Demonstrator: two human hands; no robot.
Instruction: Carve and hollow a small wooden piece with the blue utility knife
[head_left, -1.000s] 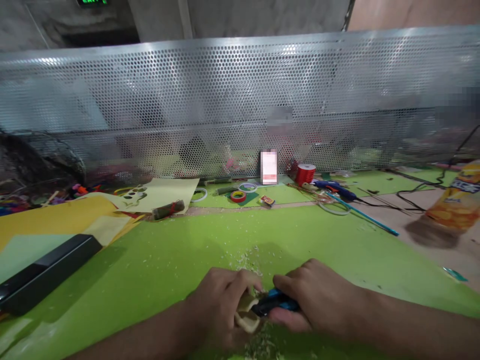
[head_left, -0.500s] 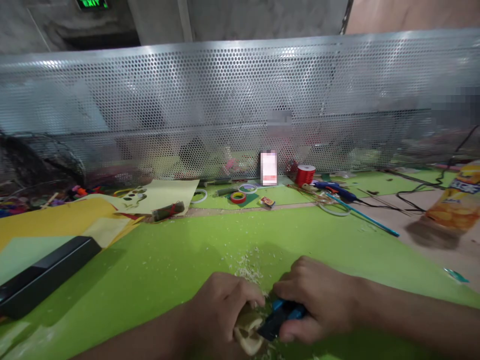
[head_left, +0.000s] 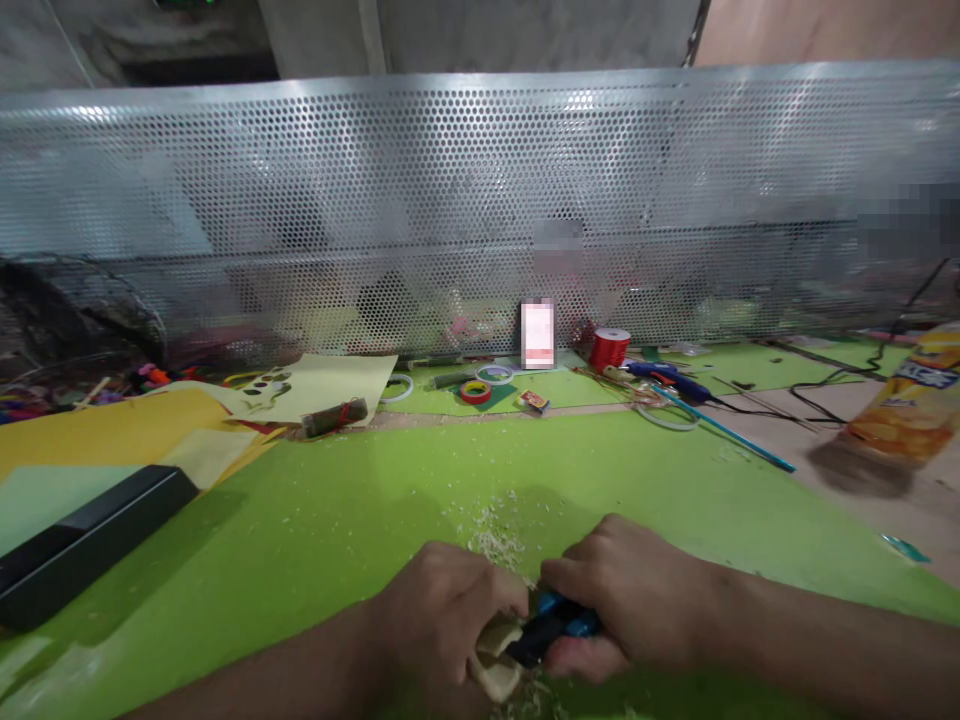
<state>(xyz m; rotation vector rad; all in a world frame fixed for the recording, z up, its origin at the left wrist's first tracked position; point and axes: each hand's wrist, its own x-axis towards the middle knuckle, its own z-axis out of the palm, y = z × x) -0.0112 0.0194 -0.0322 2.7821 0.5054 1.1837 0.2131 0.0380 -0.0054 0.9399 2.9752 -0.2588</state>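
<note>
At the bottom middle, my left hand (head_left: pixel 442 610) is closed round a pale, hollow piece of bamboo (head_left: pixel 498 680) with its cut open end showing. My right hand (head_left: pixel 611 600) wraps round a blue and black utility knife (head_left: pixel 551 630); its dark front end meets the rim of the bamboo, and the blade itself cannot be made out. Pale shavings (head_left: pixel 495 530) lie scattered on the green sheet (head_left: pixel 360 520) just beyond both hands, with more beneath them.
A long black box (head_left: pixel 97 540) lies at left beside yellow paper (head_left: pixel 150 430). Farther back are tape rolls (head_left: pixel 475 393), a red ribbon spool (head_left: pixel 610 350), a blue glue gun (head_left: pixel 671 381) and a phone (head_left: pixel 537 335). A drink bottle (head_left: pixel 911 400) stands right; a perforated metal screen (head_left: pixel 450 180) runs behind.
The knife and my right hand have shifted slightly left, bringing the tool's front end farther over the bamboo's open rim. Both hands keep their hold. The view has tipped slightly.
</note>
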